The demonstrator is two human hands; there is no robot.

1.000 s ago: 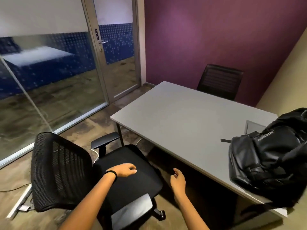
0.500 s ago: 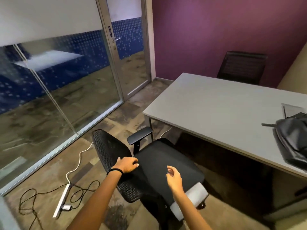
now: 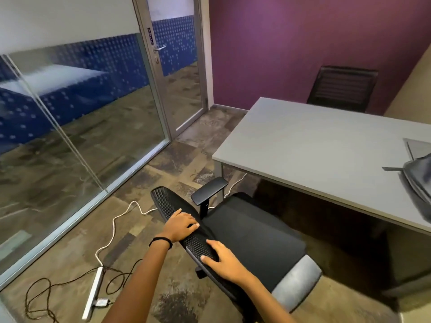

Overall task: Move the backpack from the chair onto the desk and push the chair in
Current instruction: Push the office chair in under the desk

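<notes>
A black mesh office chair (image 3: 247,231) stands on the floor in front of the grey desk (image 3: 321,155), its empty seat facing the desk and apart from it. My left hand (image 3: 182,226) lies over the top edge of the chair's backrest, fingers curled on it. My right hand (image 3: 224,262) rests on the same top edge, further right, fingers wrapped over the mesh. The black backpack (image 3: 419,183) lies on the desk at the right edge of the view, mostly cut off.
A white power strip (image 3: 93,292) with white and black cables lies on the floor to the left. A glass wall (image 3: 77,117) and glass door (image 3: 177,73) close the left side. A second black chair (image 3: 342,89) stands behind the desk against the purple wall.
The view has swung left and I now stand behind the chair. Both hands have come down onto the top of the backrest; before, they hovered over the seat.
</notes>
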